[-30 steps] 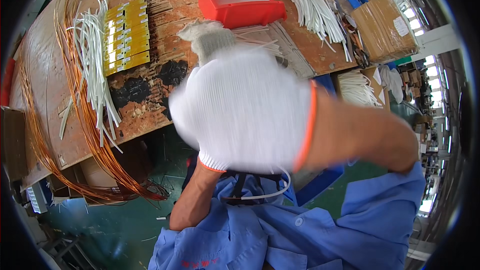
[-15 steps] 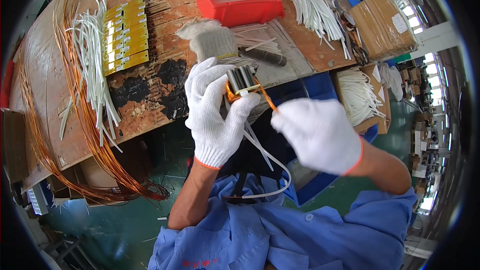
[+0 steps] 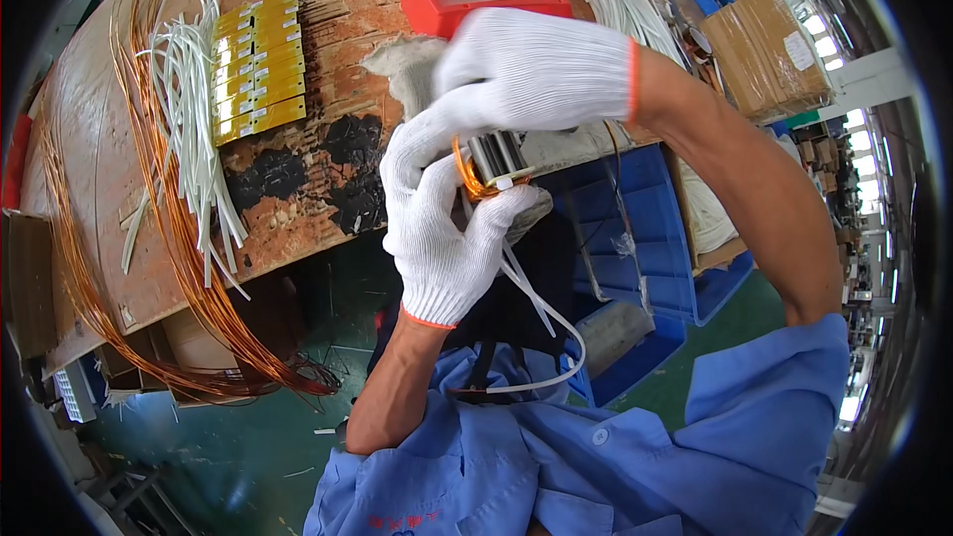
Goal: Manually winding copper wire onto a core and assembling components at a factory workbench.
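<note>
The wire-wound coil (image 3: 472, 177) is up in the left hand (image 3: 442, 228), held in the air by the tabletop's (image 3: 342, 25) near edge rather than lying on it. The left thumb presses the coil's near side and the fingers wrap its left flank, so that grip is closed firmly around it. The long axis of the dark bars (image 3: 496, 153) in its middle runs away from the thumb toward the far edge, leaning a little left at the far end, with orange wire looped around their left and near sides. The right hand (image 3: 536, 74) arches just beyond and above the coil, its blurred fingers curled left over the left hand's fingertips; whether they pinch a strand or only close on themselves I cannot tell, nor whether the two gloves touch. The left hand is plainly the nearer — it bears the coil — while from the right hand the coil lies below and toward the person. A white tube (image 3: 574, 342) curves beneath, clear of the tabletop's near edge.
</note>
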### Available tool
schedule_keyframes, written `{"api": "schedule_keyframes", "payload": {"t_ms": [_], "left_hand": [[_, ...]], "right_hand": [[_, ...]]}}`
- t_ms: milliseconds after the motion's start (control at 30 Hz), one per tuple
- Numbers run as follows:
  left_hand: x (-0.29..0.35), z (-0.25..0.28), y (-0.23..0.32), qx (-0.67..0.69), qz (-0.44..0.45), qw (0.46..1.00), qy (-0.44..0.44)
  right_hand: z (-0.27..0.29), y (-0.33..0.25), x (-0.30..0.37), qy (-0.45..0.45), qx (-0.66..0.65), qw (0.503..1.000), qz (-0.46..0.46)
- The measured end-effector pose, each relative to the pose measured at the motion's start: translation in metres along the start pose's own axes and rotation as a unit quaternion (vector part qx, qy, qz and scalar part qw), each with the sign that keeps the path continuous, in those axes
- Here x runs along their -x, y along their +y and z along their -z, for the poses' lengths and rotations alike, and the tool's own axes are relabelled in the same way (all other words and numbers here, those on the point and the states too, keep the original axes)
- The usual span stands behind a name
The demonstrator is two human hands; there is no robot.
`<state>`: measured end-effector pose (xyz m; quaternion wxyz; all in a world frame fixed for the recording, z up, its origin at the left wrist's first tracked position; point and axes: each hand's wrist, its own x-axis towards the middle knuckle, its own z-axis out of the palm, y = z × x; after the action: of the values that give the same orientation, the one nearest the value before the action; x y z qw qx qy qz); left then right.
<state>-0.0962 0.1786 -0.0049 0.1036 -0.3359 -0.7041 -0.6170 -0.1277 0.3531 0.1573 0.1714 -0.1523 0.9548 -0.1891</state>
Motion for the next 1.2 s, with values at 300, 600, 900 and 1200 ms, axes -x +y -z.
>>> {"api": "schedule_keyframes", "payload": {"t_ms": [300, 600, 900, 1200], "left_hand": [[0.001, -0.006, -0.01, 0.028, -0.087, 0.996, -0.017], [0.013, -0.011, 0.008, 0.052, 0.127, 0.99, 0.028], [0.008, -0.014, -0.007, 0.039, -0.061, 0.996, 0.05], [0.025, -0.018, -0.009, 0.058, 0.071, 0.994, 0.06]], "right_hand": [[-0.103, -0.081, 0.132, 0.129, 0.155, 0.975, -0.094], [-0.022, -0.014, -0.004, 0.046, 0.222, 0.964, 0.141], [-0.115, -0.058, 0.145, 0.173, 0.112, 0.978, -0.018], [-0.022, -0.074, -0.013, -0.011, 0.22, 0.975, -0.022]]}}
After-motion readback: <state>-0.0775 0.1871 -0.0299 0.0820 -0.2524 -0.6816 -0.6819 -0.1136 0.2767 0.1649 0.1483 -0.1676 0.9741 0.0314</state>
